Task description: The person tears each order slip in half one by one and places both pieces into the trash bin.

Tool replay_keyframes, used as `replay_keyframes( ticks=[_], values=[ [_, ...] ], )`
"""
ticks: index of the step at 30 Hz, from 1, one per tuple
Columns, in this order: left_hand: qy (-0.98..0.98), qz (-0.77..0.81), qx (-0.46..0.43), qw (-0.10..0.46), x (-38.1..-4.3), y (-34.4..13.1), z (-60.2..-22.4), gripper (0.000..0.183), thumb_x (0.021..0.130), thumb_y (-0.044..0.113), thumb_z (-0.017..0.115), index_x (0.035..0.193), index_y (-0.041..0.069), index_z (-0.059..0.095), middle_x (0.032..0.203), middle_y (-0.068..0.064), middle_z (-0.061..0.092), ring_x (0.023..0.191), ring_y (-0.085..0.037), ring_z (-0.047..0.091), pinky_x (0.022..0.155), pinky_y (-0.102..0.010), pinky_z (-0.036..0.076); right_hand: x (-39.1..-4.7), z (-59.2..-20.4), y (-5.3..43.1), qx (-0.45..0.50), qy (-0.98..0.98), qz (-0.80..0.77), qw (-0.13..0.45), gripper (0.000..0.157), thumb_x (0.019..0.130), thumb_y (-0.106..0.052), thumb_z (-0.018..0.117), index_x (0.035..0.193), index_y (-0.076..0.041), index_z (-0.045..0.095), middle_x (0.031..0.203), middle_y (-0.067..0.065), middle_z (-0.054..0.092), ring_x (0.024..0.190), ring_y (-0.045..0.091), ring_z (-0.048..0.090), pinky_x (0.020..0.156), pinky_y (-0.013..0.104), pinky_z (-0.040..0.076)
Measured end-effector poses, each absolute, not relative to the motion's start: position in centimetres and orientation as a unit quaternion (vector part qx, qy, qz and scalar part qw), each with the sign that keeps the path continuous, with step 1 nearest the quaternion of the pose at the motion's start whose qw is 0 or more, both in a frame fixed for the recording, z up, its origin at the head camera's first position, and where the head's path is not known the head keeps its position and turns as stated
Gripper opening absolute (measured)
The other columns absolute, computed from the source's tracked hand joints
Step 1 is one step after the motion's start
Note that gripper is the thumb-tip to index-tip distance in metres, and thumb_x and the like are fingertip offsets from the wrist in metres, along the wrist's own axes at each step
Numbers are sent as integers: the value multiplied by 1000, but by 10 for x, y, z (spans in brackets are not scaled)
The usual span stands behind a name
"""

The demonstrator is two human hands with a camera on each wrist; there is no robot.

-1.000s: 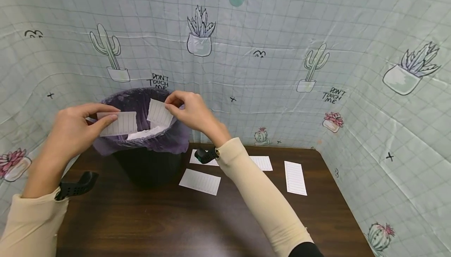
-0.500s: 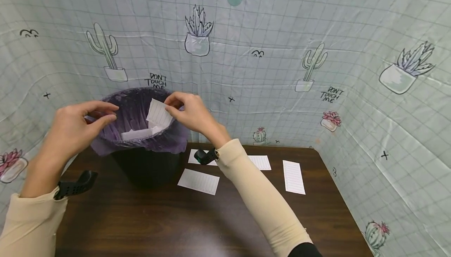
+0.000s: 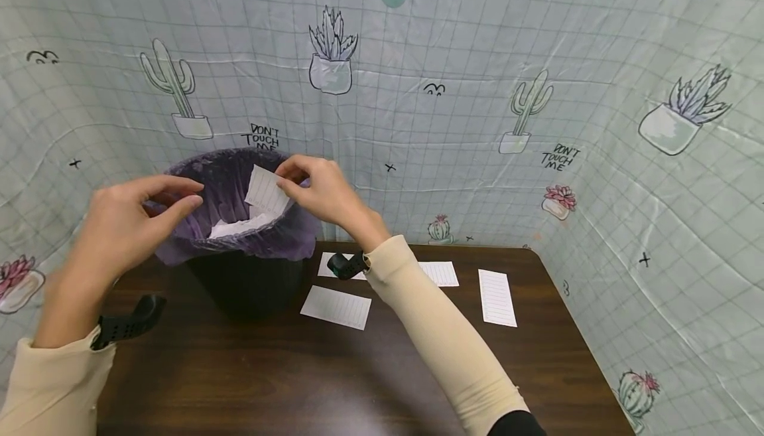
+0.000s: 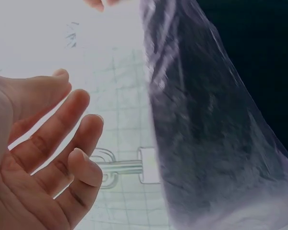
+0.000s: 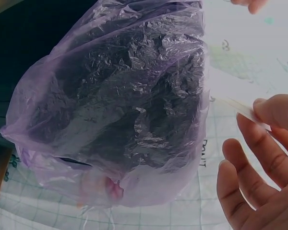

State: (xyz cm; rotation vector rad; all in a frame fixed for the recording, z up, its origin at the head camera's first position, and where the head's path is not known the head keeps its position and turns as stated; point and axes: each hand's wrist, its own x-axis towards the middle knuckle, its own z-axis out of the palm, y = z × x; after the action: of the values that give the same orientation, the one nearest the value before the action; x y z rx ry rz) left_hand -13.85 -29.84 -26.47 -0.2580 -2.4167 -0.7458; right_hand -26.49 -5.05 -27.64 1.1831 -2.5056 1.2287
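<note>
At the lower left and running from the bottom edge toward the centre are two cream fabric sleeves (image 3: 438,333), over a dark brown wood-grain table (image 3: 268,383). Black wrist bands (image 3: 130,322) sit at the cuffs. At the left of the frame, the left hand (image 3: 140,217) is relaxed, thumb and fingertips parted, beside the near left rim of a black round bin (image 3: 251,283). A translucent purple plastic liner (image 3: 286,240) folds over that rim. Just right of the bin, a white lined paper card (image 3: 335,307) lies flat; another upright one (image 3: 497,298) lies toward the right. Between them, the right forearm crosses in front of more white paper (image 3: 440,273), so whether its two visible ends are one card or two cannot be told. Left of centre, the right hand (image 3: 325,187) pinches a torn white lined paper piece (image 3: 266,190), tilted over the bin's opening. White scraps (image 3: 239,225) show inside, partly hidden by the near rim. Behind everything hangs a pale grid-patterned cloth (image 3: 394,44) printed with potted cacti.
</note>
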Motion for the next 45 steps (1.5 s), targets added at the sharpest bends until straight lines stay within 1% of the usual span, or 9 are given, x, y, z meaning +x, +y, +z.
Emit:
replay_keyframes(
  ticks=[6,9,13,20,28,32,35,41,45],
  values=[
    [-900,-284,-113,310,-130,-290,-263,18,90,11,79,108,10,80,95,-18,77,65,23,50,51,-10,40,-264,-277,-53,390,-826,403,49,18,103,-21,65,113,-9,74,102,2,76,93,9,68,86,19,51],
    [-892,-289,-118,327,-126,-284,-263,18,90,11,80,107,12,81,90,12,76,64,21,51,52,-10,40,-264,-277,-53,388,-826,407,46,19,102,-22,66,113,-10,75,103,1,77,94,10,69,83,17,51],
    [-879,-306,-133,341,-121,-278,-267,18,89,10,80,107,14,81,91,45,56,65,18,53,57,-8,42,-265,-277,-52,385,-819,422,46,23,101,-25,68,117,-10,75,109,2,77,95,14,70,80,18,53],
    [-877,-336,-130,318,-115,-276,-280,18,91,11,78,108,16,81,93,43,61,68,14,58,61,-8,44,-266,-285,-37,376,-799,458,101,23,100,-21,70,118,-8,74,115,5,75,104,13,67,86,23,54],
    [-846,-404,-150,313,-101,-261,-293,26,88,-1,78,109,14,80,93,24,71,72,4,65,67,-8,48,-264,-304,-8,359,-772,504,147,26,98,-15,70,121,-4,71,117,12,73,111,24,67,86,33,56],
    [-825,-444,-175,302,-100,-252,-307,23,87,-4,77,108,7,79,90,10,75,70,-2,64,64,-12,46,-262,-323,7,325,-773,528,134,28,98,-17,71,123,-5,70,121,12,72,115,24,66,88,33,56],
    [-819,-463,-175,291,-102,-246,-319,22,87,-4,77,107,4,78,89,6,75,69,-4,63,63,-14,45,-261,-342,17,299,-779,540,113,29,99,-19,70,125,-6,69,124,12,71,117,22,65,89,35,56],
    [-815,-501,-162,242,-106,-229,-342,23,89,-5,75,109,7,78,94,10,76,73,-6,65,68,-16,49,-257,-389,32,245,-790,556,80,30,99,-18,70,126,-7,69,126,13,70,118,26,65,90,41,57],
    [-822,-508,-161,202,-114,-216,-361,20,93,2,74,109,12,78,96,5,77,76,-6,67,68,-19,51,-251,-422,35,223,-807,543,62,31,97,-18,72,126,-6,69,122,16,71,115,28,67,89,41,58]
  ],
)
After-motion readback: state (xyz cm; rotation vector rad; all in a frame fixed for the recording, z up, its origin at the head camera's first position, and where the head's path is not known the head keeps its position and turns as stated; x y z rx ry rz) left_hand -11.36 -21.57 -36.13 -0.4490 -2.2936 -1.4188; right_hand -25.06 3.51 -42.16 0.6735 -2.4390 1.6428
